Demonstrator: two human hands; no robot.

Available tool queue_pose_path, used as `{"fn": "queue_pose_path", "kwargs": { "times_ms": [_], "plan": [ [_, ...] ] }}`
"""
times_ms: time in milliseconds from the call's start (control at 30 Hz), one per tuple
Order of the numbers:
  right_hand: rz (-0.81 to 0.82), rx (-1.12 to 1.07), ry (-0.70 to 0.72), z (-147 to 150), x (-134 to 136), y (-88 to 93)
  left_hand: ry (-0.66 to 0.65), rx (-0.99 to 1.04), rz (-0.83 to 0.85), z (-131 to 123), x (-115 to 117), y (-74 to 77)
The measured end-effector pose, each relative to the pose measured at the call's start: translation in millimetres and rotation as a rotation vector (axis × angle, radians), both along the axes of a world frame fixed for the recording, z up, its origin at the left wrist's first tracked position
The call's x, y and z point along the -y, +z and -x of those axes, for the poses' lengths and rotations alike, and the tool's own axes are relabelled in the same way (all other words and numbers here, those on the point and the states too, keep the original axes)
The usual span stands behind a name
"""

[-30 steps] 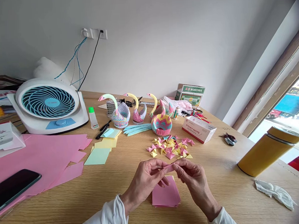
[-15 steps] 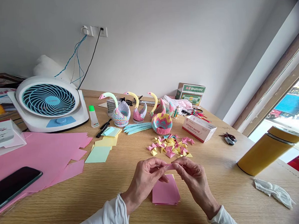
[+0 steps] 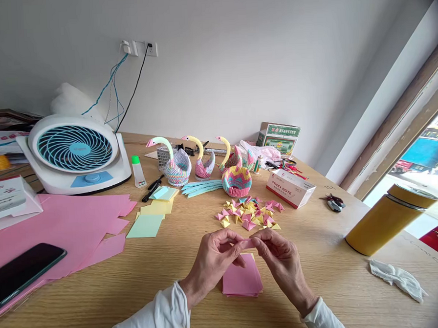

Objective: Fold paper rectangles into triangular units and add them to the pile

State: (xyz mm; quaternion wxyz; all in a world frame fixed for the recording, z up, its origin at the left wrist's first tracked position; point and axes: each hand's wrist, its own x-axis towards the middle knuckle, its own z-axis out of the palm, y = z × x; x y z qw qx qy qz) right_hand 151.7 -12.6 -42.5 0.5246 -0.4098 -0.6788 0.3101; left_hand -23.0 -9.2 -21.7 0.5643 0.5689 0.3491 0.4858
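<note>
My left hand (image 3: pixel 214 262) and my right hand (image 3: pixel 279 261) meet above the table, both pinching a small piece of pink paper (image 3: pixel 247 243) between thumbs and fingertips. Most of that paper is hidden by the fingers, so its folds cannot be made out. Below the hands lies a stack of pink paper sheets (image 3: pixel 241 279), partly covered by the left fingers. Just beyond them is a loose heap of folded paper triangles (image 3: pixel 248 215) in pink, yellow and a little blue. Behind the heap sits a woven-looking paper bowl (image 3: pixel 237 181).
Several paper swans (image 3: pixel 178 167) stand at the back. A sticky note box (image 3: pixel 291 188) and a yellow flask (image 3: pixel 389 221) are to the right, with a crumpled tissue (image 3: pixel 397 278). On the left are a fan (image 3: pixel 75 149), large pink sheets (image 3: pixel 71 225) and a phone (image 3: pixel 26 274).
Both hands keep their pinch on the pink paper and have hardly moved. The camera view has shifted slightly.
</note>
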Motion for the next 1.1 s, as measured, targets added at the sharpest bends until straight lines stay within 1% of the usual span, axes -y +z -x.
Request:
{"fn": "queue_pose_path", "kwargs": {
  "times_ms": [200,433,567,700,800,933,1000,1100],
  "plan": [
    [-0.082,0.068,0.003,4,3,4.4,0.000,-0.080,-0.052,1,2,1.4],
    [-0.073,0.113,-0.017,4,4,9.9,-0.023,-0.095,-0.111,3,2,-0.4],
    [-0.086,0.125,-0.008,3,3,12.4,-0.049,-0.098,-0.096,6,2,-3.2],
    [-0.040,0.078,0.017,5,2,11.1,-0.047,-0.109,-0.086,9,4,-4.2],
    [0.019,-0.012,0.013,6,0,9.0,-0.028,-0.085,-0.067,8,4,-3.8],
    [0.048,-0.171,-0.033,5,-1,9.3,0.056,-0.021,-0.046,6,1,-6.5],
    [0.049,-0.147,-0.030,5,-1,9.7,0.078,0.006,-0.043,6,-1,-9.4],
    [0.088,-0.074,0.005,8,-1,8.1,0.068,0.023,-0.043,5,-2,-12.0]
  ]
}}
